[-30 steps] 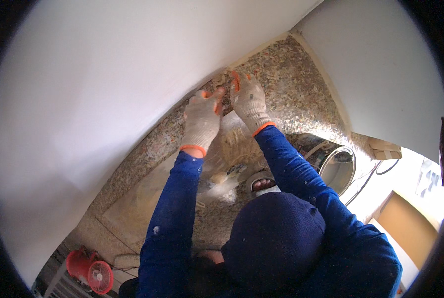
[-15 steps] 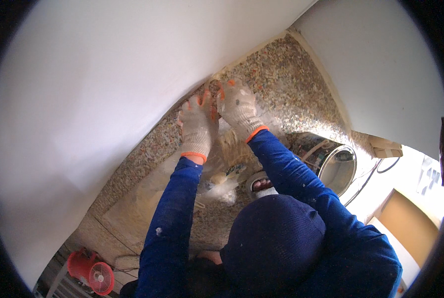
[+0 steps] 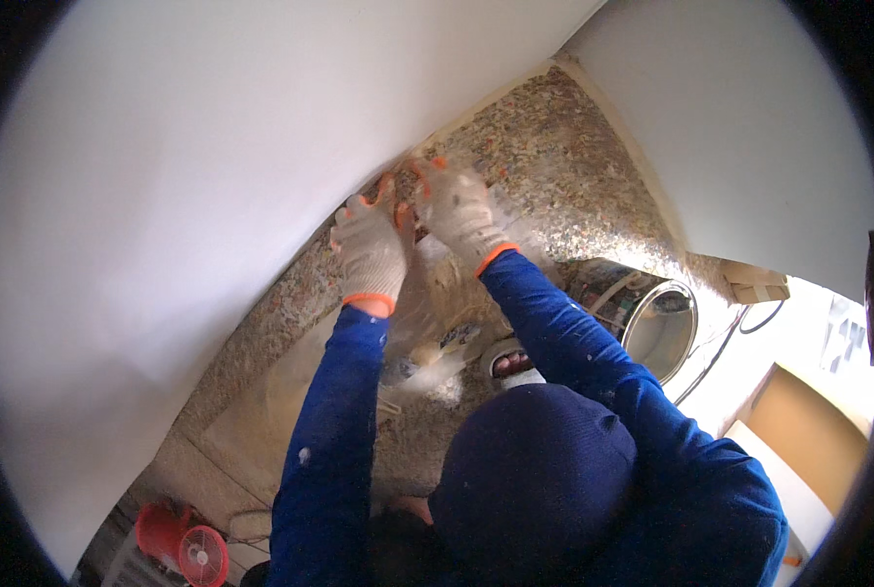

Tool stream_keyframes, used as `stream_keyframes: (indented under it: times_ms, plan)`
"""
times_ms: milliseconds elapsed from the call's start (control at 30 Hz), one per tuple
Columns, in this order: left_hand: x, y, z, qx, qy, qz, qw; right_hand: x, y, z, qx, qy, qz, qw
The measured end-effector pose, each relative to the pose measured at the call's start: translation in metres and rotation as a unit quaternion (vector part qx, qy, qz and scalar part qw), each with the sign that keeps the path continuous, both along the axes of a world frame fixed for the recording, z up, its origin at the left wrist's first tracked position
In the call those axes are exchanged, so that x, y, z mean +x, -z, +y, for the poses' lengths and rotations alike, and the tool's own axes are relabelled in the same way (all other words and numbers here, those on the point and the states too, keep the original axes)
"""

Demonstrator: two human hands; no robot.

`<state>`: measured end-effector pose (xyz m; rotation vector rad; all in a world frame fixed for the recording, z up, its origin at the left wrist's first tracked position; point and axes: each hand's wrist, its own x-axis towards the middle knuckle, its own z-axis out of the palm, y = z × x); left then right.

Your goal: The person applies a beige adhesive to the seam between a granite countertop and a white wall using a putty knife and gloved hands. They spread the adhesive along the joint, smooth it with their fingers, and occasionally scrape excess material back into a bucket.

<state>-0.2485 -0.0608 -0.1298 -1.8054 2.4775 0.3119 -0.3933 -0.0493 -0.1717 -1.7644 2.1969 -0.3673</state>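
Observation:
My left hand (image 3: 373,245) and my right hand (image 3: 457,207) wear off-white knit gloves with orange cuffs. Both reach to the foot of the white wall (image 3: 212,166), close beside each other. Their fingers are bent in toward the seam between wall and speckled floor (image 3: 545,157). What they grip, if anything, is hidden by the gloves. Just below them, a cloudy translucent plastic sheet (image 3: 280,391) lies wrinkled over the floor.
A shiny metal pail (image 3: 664,333) lies on its side to the right, near a cable (image 3: 716,362) and an open cardboard box (image 3: 809,430). A red fan (image 3: 202,555) stands lower left. My foot (image 3: 511,365) and a navy cap (image 3: 535,479) fill the lower middle.
Both gloved hands have shifted slightly left along the wall's foot, while the whole view has also moved a little. The right hand is somewhat blurred.

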Motion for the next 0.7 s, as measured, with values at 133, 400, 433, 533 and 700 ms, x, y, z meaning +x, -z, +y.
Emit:
stream_keyframes:
  times_ms: [133, 400, 433, 533, 700]
  plan:
    - [0.051, -0.049, 0.003, 0.087, 0.184, 0.07, 0.977, -0.055, 0.018, -0.016, -0.095, 0.13, 0.088, 0.983]
    - [0.263, -0.188, 0.051, 0.352, 0.026, 0.082, 0.932, 0.019, 0.046, -0.039, 0.016, 0.122, 0.15, 0.981]
    - [0.28, -0.191, 0.059, 0.334, 0.003, 0.102, 0.937, 0.039, 0.046, -0.033, 0.0, 0.121, 0.144, 0.982]
    - [0.316, -0.176, 0.079, 0.264, 0.011, 0.165, 0.95, 0.075, 0.037, -0.011, -0.049, 0.083, 0.129, 0.987]
    - [0.354, -0.149, 0.117, 0.357, -0.155, 0.329, 0.861, 0.025, 0.017, -0.017, -0.047, 0.109, 0.056, 0.991]
